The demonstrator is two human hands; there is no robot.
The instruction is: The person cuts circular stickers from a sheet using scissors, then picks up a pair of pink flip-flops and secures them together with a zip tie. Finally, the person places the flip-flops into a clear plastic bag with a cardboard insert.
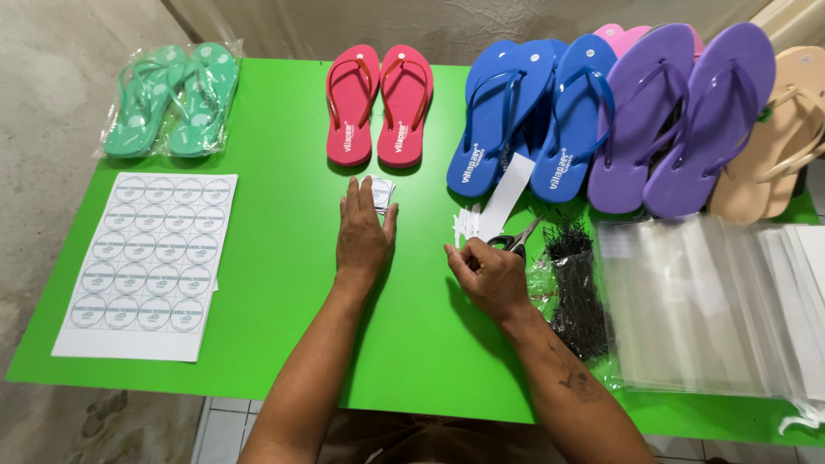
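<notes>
Head view is showing the left hand [363,234] lying flat on the green desk [275,283], its grip spread open, fingertips touching a small stack of round stickers [379,192] at twelve o'clock from it. The right hand [487,273] is curling its grip closed around the handles of the scissors [514,241], whose blades are pointing toward one o'clock, beside white paper strips [494,206]. Red sandals [379,103] are lying at twelve o'clock beyond the stickers.

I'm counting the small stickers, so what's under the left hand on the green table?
The left hand lies flat on the green table, fingertips on a small stack of white cards or stickers. Only the stack's far end shows; anything under the palm is covered.
</notes>
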